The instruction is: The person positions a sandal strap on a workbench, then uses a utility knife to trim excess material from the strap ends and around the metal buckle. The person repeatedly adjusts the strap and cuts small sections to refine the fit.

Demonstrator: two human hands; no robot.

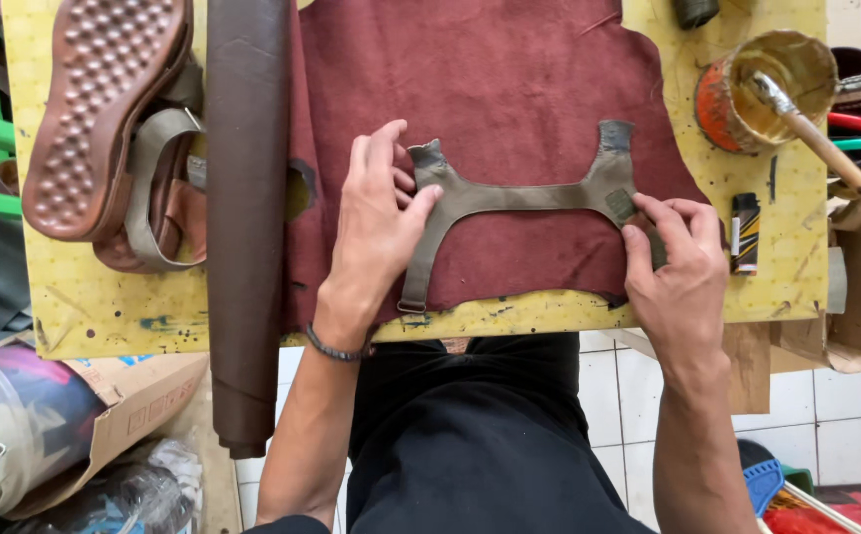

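The strap piece (519, 198), an olive H-shaped cutout, lay flat on a sheet of dark red leather (509, 89) spread over the yellow board (94, 307); the left hand (376, 222) pressed down on its left end with fingers spread, while the right hand (678, 267) pinched its right lower leg between thumb and fingertips. A roll of brown leather (245, 218) and an upturned sandal (104, 119) sat to the left, a glue tin (767, 89) with a brush and a lighter (744, 230) to the right
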